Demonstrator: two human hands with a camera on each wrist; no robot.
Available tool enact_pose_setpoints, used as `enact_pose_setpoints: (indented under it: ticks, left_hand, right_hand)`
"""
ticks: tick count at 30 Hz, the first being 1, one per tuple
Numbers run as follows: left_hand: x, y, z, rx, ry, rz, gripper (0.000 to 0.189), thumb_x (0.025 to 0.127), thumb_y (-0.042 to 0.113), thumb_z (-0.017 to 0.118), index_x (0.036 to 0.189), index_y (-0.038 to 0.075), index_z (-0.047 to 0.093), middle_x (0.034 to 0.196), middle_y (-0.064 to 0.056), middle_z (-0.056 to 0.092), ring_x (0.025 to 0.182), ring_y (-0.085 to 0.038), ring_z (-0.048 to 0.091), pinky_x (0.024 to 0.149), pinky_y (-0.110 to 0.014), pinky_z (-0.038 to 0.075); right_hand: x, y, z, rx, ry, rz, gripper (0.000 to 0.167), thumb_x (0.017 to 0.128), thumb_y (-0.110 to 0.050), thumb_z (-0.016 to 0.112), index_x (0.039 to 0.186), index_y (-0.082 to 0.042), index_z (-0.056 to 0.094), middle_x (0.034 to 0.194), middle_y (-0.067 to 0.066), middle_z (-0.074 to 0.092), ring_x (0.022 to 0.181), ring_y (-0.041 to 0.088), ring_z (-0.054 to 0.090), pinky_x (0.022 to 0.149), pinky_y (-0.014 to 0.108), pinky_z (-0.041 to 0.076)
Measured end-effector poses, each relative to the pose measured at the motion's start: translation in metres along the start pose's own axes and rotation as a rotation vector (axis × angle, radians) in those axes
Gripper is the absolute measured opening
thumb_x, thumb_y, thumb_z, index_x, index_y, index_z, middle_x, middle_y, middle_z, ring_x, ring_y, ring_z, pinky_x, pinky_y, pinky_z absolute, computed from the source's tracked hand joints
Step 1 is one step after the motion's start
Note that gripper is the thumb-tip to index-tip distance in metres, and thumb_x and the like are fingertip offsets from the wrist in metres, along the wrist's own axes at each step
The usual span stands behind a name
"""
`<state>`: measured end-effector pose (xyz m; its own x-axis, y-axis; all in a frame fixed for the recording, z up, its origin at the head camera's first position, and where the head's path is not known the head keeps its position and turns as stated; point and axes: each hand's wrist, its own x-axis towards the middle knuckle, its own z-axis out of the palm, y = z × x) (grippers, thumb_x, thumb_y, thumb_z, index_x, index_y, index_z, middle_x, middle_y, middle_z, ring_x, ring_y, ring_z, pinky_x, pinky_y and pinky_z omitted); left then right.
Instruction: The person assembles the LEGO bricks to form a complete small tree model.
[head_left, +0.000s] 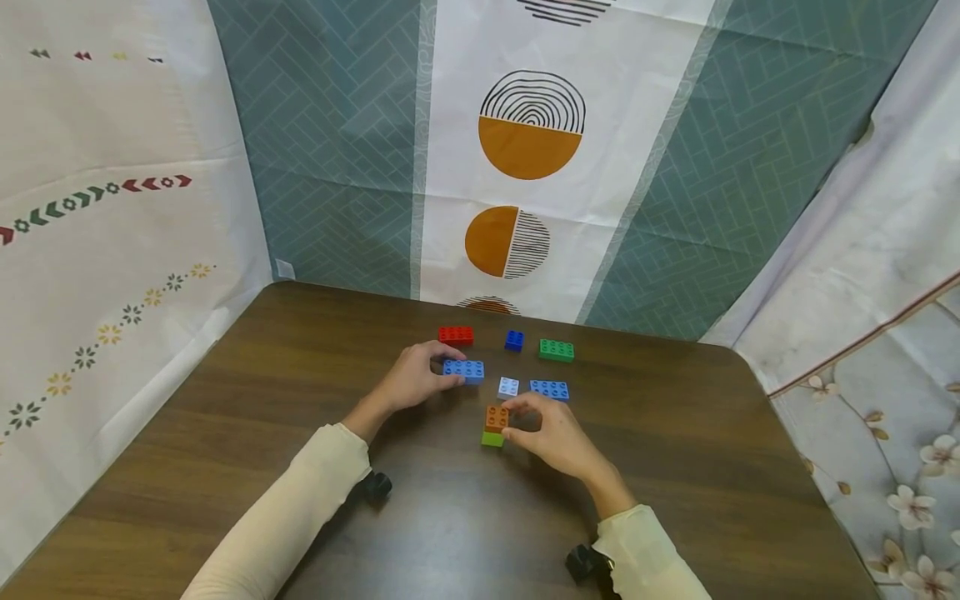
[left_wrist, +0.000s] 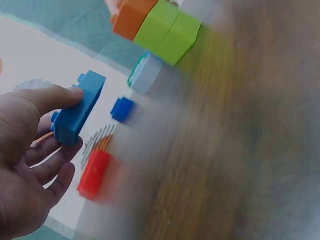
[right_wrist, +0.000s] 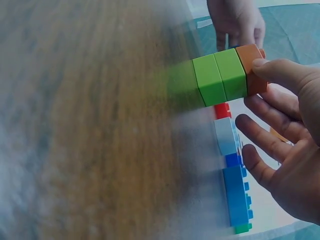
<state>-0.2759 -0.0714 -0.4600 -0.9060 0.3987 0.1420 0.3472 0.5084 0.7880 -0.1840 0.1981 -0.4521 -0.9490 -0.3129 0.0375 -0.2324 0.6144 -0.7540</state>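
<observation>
Pinching the orange brick [head_left: 497, 416] with thumb and first finger, the right hand [head_left: 551, 433] holds on to the top of a small tower [head_left: 492, 438]. Its other fingers are spread apart. The tower stands upright on the table [head_left: 472, 537], with two lime green bricks under the orange one.

The left hand [head_left: 411, 379] is to the left of the tower and a bit behind it. Its thumb and fingers pinch a light blue brick [head_left: 463, 372], with the bumps up.

So it looks like three bricks are joined and six are not. That counts the light blue one, which is apart from the tower.

Just behind the tower is a white brick [head_left: 507, 387]. Behind it and to the right is a long blue brick [head_left: 550, 389]. Far behind the tower are a red brick [head_left: 456, 335] to the left, a small dark blue brick [head_left: 513, 340], and a green brick [head_left: 557, 349] to the right.

The right hand blocks the tower's right side, and the white brick could get bumped.
</observation>
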Motion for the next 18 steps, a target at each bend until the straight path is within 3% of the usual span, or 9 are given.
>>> enact_pose_setpoints:
  ticks: [4, 11, 18]
  left_hand:
    - [-0.012, 0.01, -0.001, -0.025, 0.001, 0.047, 0.034, 0.09, 0.024, 0.081, 0.122, 0.014, 0.073, 0.123, -0.005, 0.07, 0.098, -0.021, 0.061, 0.084, -0.033, 0.056]
    - [-0.026, 0.024, -0.001, -0.033, -0.007, 0.091, 0.033, 0.089, 0.022, 0.082, 0.121, 0.016, 0.073, 0.121, -0.002, 0.07, 0.1, -0.02, 0.061, 0.09, -0.04, 0.058]
    - [-0.033, 0.033, 0.0, -0.02, -0.033, 0.129, 0.033, 0.089, 0.022, 0.082, 0.12, 0.018, 0.073, 0.12, 0.0, 0.07, 0.101, -0.018, 0.061, 0.09, -0.037, 0.057]
  right_hand:
    - [0.0, 0.001, 0.001, 0.008, -0.001, 0.002, 0.031, 0.09, -0.023, 0.08, 0.12, -0.021, 0.07, 0.115, -0.004, 0.072, 0.109, 0.02, 0.065, 0.087, 0.037, 0.054]
    - [0.001, 0.002, 0.001, 0.004, -0.001, -0.014, 0.03, 0.091, -0.024, 0.079, 0.12, -0.022, 0.07, 0.115, -0.004, 0.073, 0.109, 0.019, 0.065, 0.087, 0.036, 0.053]
    - [0.002, 0.001, -0.001, 0.007, -0.002, -0.027, 0.03, 0.091, -0.024, 0.079, 0.12, -0.02, 0.071, 0.116, -0.004, 0.073, 0.109, 0.02, 0.066, 0.093, 0.042, 0.054]
